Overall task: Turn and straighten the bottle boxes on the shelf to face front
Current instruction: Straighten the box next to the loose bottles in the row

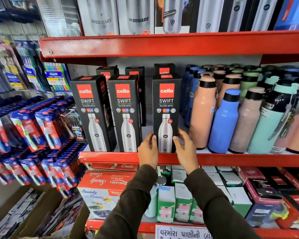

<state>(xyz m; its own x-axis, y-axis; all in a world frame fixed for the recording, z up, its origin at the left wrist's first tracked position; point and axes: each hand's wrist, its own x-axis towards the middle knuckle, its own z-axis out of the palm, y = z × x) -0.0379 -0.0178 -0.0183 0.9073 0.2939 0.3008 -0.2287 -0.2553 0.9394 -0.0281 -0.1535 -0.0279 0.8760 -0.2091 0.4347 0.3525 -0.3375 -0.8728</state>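
Note:
Three black Cello Swift bottle boxes stand at the front of the red shelf (pixel 110 156). The right box (pixel 166 107) faces front. My left hand (pixel 148 150) holds its lower left edge and my right hand (pixel 186 149) holds its lower right edge. The middle box (pixel 125 111) faces front, a little apart from the right one. The left box (pixel 91 112) is turned slightly, showing its right side. More of the same boxes (pixel 164 69) stand behind in a second row, mostly hidden.
Loose coloured bottles (pixel 224 121) crowd the shelf right of the boxes. Silver bottle boxes (pixel 138 16) fill the shelf above. Toothbrush packs (pixel 41 128) hang at the left. Small boxes and a Smarty Combo box (pixel 100 192) sit on the shelf below.

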